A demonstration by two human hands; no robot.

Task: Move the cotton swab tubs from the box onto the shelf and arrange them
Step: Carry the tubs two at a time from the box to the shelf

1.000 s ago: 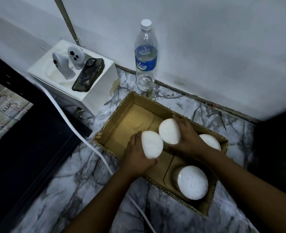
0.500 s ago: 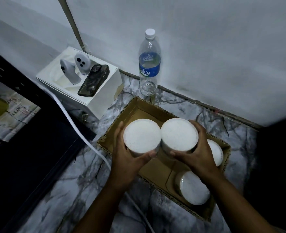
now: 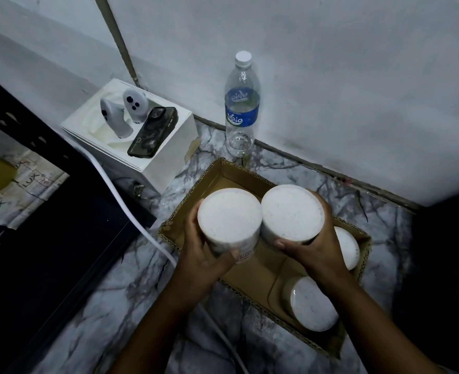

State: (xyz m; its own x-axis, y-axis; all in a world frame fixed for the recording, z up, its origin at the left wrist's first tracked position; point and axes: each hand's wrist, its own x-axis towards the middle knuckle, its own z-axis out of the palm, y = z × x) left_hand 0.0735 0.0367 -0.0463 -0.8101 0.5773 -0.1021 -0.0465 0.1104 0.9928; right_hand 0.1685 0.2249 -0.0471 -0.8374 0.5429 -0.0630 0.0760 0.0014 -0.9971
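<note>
Two round tubs packed with white cotton swabs are held side by side above the open cardboard box. My left hand grips the left tub from below and the side. My right hand wraps the right tub. Two more tubs stay inside the box: one partly hidden behind my right hand, another near the box's front right corner. A dark metal shelf frame stands at the left.
A clear water bottle stands by the wall behind the box. A white carton at the left carries a phone and two white controllers. A white cable runs across the marble floor. Soap packs lie on the shelf at far left.
Both hands have lifted one tub each out of the box, raising them toward the camera. The view has tilted slightly, shifting the bottle and carton lower in frame.
</note>
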